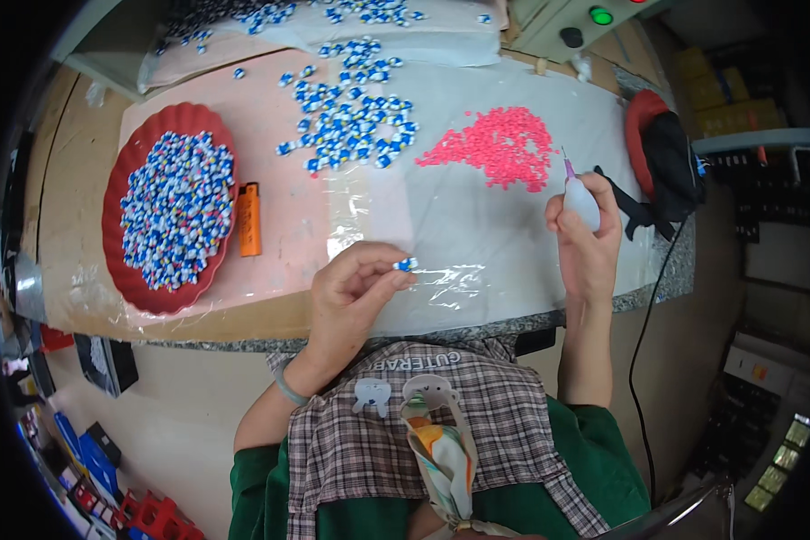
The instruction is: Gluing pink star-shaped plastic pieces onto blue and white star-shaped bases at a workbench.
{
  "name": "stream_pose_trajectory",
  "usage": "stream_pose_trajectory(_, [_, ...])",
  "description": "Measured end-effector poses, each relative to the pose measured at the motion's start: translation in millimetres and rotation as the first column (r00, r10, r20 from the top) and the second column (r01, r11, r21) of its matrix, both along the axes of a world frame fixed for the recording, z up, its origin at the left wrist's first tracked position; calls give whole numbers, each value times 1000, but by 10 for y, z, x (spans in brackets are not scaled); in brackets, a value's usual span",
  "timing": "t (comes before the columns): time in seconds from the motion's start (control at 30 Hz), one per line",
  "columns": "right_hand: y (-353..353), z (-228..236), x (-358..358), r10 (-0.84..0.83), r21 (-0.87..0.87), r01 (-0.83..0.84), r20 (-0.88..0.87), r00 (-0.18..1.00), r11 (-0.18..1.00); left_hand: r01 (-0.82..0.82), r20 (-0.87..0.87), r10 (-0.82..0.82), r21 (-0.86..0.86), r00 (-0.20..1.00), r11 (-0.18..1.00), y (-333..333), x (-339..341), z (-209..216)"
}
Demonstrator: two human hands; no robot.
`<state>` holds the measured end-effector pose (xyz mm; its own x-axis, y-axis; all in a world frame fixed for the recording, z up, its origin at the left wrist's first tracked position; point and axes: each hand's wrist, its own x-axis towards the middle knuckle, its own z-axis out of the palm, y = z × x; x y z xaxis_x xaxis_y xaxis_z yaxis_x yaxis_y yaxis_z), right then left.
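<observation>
My left hand (pixel 360 286) pinches a small blue-and-white piece (pixel 406 265) between thumb and fingers, low over the middle of the work surface. To the right, my right hand (pixel 587 232) is wrapped round a white squeeze bottle (pixel 581 205) with a purple base and a thin needle tip pointing up and away. Just left of that tip lies a spread of tiny pink pieces (pixel 499 148). Beyond my left hand, many loose blue-and-white pieces (pixel 360 121) are scattered on the sheet. What the held piece's underside looks like is hidden by my fingers.
At the left stands a red scalloped dish (pixel 117 261) heaped with blue-and-white pieces, an orange lighter (pixel 249 220) beside it. A red dish and black bag (pixel 675 166) sit at the far right, with a cable hanging down. A machine box with a green light (pixel 601 15) stands behind.
</observation>
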<state>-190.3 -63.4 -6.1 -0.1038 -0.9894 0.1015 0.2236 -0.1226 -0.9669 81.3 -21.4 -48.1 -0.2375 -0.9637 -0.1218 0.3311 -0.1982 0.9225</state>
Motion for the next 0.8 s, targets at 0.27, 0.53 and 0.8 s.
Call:
stream_pose_trajectory(0.27, [-110,-226,-312,-61,98,216,-774,630,971,-4,-4,4,-46,1000,999,9,0,-27])
stream_pose_trajectory(0.53, [-196,-229,-174,-196,-191,50,-907,374,980,-3,0,3,-22,1000,1000,12,-14,-19])
stream_pose_trajectory(0.8, [-163,-120,-70,-9,-23,-35,-940,342,999,3,9,-3,-50,1000,999,13,-10,-55])
